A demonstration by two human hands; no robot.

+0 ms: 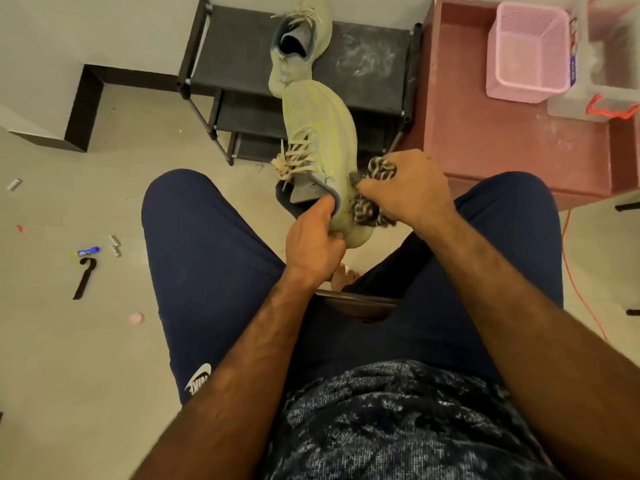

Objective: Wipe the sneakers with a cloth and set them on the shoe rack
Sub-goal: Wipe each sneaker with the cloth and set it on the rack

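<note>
On the floor at far left lie a small blue tube [88, 251] and a black strap [83, 278]. Further right stands the black shoe rack [235, 57], its top shelf dusty. The first sneaker [298, 39] sits on that shelf, pale grey-green with a blue lining, loose cream laces and its opening facing up.

The second sneaker [322, 133] is held in the air in front of the rack, between the person's knees, toe pointing away. It is the same pale mesh with a yellowish tint and untied laces hanging to the left. The left hand [313, 237] grips its heel, thumb on the blue collar and fingers [334, 241] curled underneath.

The right hand [408, 188] pinches a bunched striped cloth [372, 209] and presses it against the sneaker's right side near the heel. At right, a reddish tabletop [485, 140] carries a pink basket [526, 53].
</note>
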